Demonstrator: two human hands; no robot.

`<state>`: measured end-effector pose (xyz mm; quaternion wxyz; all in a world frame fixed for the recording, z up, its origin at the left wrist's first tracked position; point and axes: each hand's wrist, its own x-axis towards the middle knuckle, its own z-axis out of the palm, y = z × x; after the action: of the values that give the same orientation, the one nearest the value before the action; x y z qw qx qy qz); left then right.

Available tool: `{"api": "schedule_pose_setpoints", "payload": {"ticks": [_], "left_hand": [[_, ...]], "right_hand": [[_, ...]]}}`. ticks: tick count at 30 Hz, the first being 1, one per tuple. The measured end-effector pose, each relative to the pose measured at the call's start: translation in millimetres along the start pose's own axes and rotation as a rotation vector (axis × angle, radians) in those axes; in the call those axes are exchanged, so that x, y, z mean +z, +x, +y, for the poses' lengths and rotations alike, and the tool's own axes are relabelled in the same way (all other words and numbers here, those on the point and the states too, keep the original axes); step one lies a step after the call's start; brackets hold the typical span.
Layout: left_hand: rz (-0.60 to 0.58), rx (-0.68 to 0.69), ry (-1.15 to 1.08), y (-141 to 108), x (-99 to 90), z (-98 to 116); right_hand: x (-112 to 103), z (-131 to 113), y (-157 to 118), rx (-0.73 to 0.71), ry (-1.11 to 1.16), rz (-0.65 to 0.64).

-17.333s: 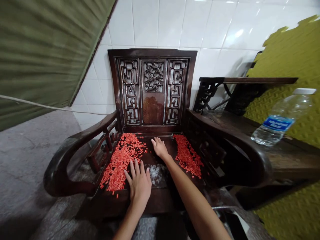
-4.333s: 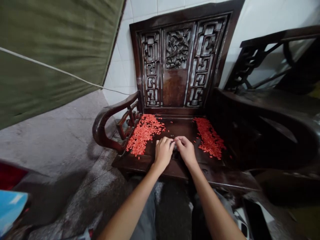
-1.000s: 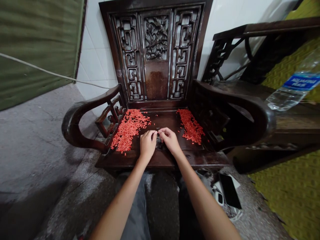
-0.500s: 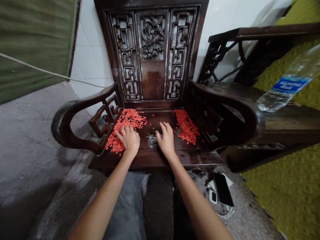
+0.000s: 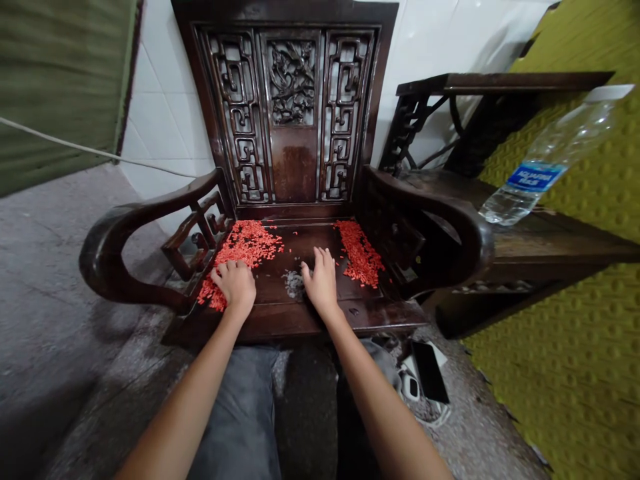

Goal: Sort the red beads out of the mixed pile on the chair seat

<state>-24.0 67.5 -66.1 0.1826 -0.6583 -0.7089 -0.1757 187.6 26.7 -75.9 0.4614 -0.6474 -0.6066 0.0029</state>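
My left hand lies open on the small red pellets; my open right hand rests on the dark carved wooden chair seat, just beside a small grey heap.

A left heap of pellets and a right heap lie on the seat of a wooden armchair, with a small pile between them. The left hand rests on the left heap; the right hand lies just beside the small pile. A tiled wall stands behind the armchair, a water bottle lies to its right, and a phone lies on the floor in front.
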Motion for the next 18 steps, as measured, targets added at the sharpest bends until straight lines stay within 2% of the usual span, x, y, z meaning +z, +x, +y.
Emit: {"api": "schedule_pose_setpoints", "payload": {"ticks": [5, 10, 14, 18], "left_hand": [[-0.019, -0.006, -0.044, 2, 0.6, 0], [0.068, 0.030, -0.159, 4, 1.7, 1], [0.080, 0.113, -0.297, 5, 4.8, 1], [0.081, 0.146, -0.412, 5, 4.0, 1]], "right_hand": [[-20, -21, -14, -0.157, 0.070, -0.010], [-51, -37, -61, -0.185, 0.066, -0.080], [-78, -27, -105, -0.112, 0.067, -0.061], [-106, 2, -128, -0.004, 0.090, 0.011]]}}
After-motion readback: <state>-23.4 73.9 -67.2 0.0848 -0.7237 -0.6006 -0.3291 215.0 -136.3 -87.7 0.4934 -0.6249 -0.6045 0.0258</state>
